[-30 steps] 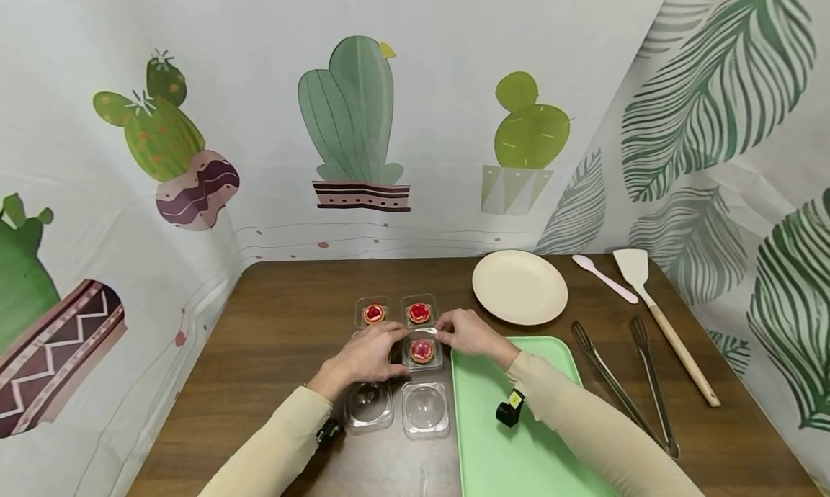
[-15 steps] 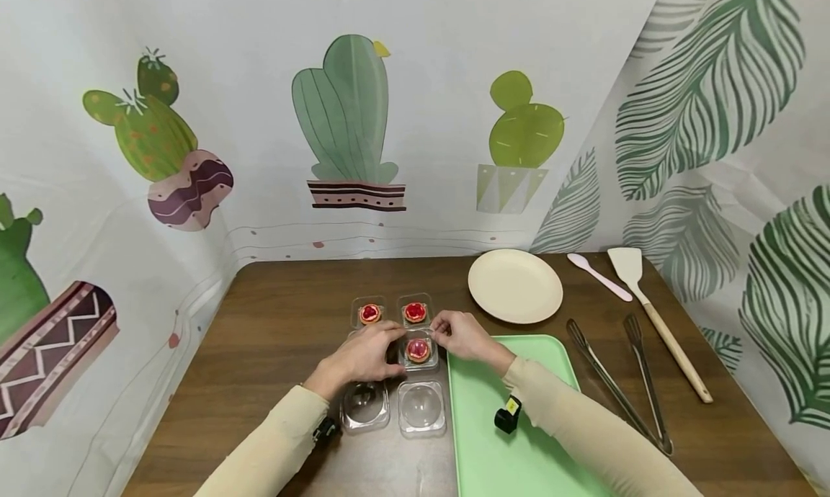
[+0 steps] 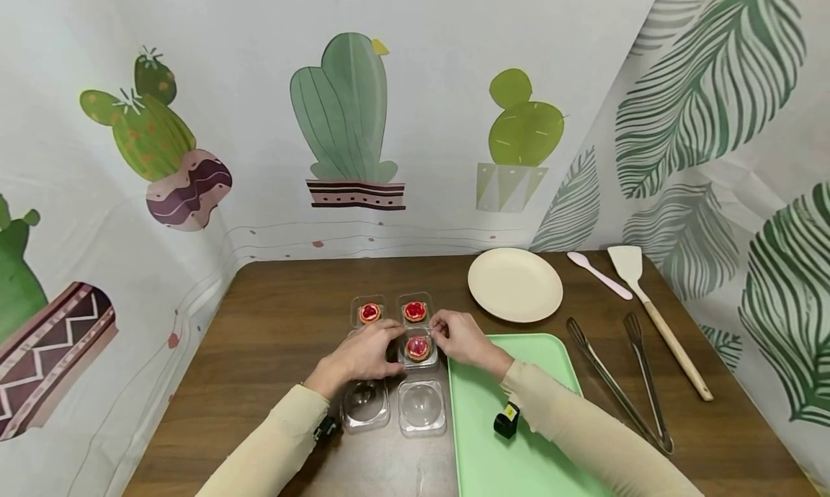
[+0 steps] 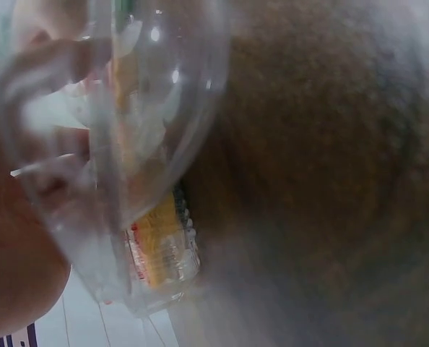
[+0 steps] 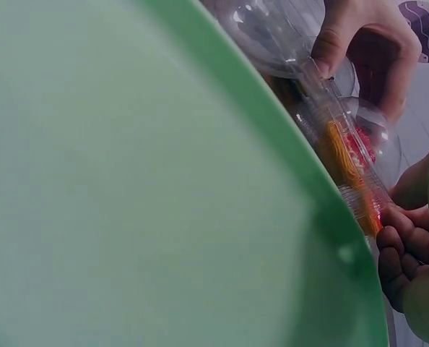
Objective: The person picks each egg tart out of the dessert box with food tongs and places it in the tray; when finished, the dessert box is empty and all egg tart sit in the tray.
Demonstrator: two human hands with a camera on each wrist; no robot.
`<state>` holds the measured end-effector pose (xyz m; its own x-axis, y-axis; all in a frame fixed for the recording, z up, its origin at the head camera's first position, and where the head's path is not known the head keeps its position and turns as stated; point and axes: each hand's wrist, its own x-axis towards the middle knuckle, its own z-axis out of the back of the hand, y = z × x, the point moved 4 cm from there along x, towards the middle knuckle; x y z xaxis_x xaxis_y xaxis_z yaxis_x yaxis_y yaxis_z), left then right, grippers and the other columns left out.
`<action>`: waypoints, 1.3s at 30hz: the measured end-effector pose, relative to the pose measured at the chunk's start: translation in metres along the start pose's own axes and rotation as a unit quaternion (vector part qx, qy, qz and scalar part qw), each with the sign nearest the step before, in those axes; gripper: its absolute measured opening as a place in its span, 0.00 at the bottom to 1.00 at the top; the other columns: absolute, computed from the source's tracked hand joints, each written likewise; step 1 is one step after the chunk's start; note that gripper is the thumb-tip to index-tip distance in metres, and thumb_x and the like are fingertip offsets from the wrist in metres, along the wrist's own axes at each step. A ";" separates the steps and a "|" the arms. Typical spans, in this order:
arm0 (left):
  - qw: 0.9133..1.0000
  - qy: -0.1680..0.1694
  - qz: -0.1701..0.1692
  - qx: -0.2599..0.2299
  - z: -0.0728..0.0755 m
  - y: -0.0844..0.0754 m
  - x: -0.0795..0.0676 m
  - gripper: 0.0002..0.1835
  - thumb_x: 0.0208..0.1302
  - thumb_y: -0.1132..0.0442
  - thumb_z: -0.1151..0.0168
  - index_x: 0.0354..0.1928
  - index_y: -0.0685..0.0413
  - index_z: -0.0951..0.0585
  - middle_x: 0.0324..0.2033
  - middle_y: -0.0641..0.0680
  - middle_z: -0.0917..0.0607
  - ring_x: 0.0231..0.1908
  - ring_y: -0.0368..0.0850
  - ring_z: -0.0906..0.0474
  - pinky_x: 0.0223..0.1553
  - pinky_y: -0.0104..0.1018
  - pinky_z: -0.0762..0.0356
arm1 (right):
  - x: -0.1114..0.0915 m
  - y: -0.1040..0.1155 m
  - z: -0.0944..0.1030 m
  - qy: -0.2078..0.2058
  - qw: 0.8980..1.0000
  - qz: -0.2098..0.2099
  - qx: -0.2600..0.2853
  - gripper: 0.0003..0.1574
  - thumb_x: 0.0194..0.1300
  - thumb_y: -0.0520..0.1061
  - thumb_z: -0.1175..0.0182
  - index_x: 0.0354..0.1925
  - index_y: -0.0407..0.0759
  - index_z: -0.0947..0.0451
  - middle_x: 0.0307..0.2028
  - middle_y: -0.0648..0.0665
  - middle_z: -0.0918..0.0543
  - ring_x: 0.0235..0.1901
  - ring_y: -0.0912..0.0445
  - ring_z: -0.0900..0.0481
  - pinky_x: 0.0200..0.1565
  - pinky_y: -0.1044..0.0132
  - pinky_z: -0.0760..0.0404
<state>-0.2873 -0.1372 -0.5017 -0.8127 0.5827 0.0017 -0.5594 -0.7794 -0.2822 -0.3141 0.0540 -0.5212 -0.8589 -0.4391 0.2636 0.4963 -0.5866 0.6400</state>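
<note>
In the head view, a clear plastic box (image 3: 423, 365) with a domed lid stands on the table with a red-topped tart (image 3: 417, 348) inside. My left hand (image 3: 363, 351) holds its left side; in the right wrist view the thumb presses the near rim and the fingers bend behind. At the box's far right corner, my right hand (image 3: 463, 337) pinches the rim between thumb and fingertips. The dome (image 5: 389, 141) rises over the tart in the right wrist view. Blurred clear plastic (image 4: 200, 87) fills much of the left wrist view.
Behind are two more tarts, left (image 3: 370, 313) and right (image 3: 415, 312), in clear boxes. Two clear domed pieces (image 3: 421, 410) lie in front. To the right are a green tray (image 3: 519, 425), cream plate (image 3: 515, 284), tongs (image 3: 609, 378), pink spoon (image 3: 599, 275) and spatula (image 3: 661, 324).
My right hand has drawn down slightly at the box's far right corner, where a raised strip of plastic showed a second ago. My left hand stays in place.
</note>
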 end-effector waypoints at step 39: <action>0.999 -0.025 -0.018 0.026 0.002 -0.001 -0.005 0.39 0.50 0.44 0.27 0.63 0.53 0.25 0.61 0.54 0.23 0.59 0.53 0.25 0.59 0.50 0.25 | 0.014 -0.007 0.012 0.126 0.985 -0.098 0.060 0.03 0.60 0.43 0.35 0.32 0.45 0.18 0.27 0.51 0.18 0.26 0.60 0.24 0.31 0.67 0.24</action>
<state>-0.2827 -0.1396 -0.4997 -0.7980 0.5996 0.0603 -0.5956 -0.7695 -0.2304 -0.3307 0.0603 -0.5129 -0.8702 -0.4901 -0.0516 0.2927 -0.5982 0.7460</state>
